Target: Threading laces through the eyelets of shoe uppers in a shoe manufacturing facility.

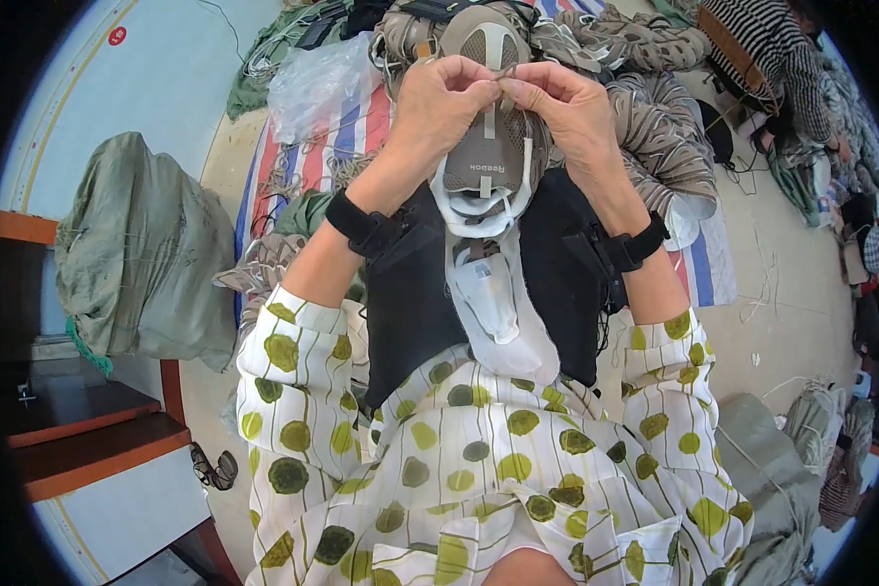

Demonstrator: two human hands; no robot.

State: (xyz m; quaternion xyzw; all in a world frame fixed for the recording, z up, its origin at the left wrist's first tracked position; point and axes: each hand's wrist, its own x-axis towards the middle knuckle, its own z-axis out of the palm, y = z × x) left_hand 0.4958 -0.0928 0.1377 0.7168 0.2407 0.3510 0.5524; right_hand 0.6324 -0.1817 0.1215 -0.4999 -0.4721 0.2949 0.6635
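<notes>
A taupe mesh shoe upper (474,156) with pale strips and white edging stretches in front of me, over the black cloth (410,303) on my lap. At its far part, my left hand (428,109) and my right hand (574,115) meet, thumbs and forefingers pinched. Between the fingertips shows a small brownish strand (501,75); its ends are hidden by the fingers. Black bands circle both wrists. From the near end of the upper, a white lining piece (503,327) hangs toward me across the black cloth.
Coiled stacks of taupe uppers (659,137) lie at the right on a striped sheet (703,264). A clear plastic bag (322,86) sits at the far left, a large olive bundle (142,244) farther left. Another person in a striped top (801,68) is at the far right.
</notes>
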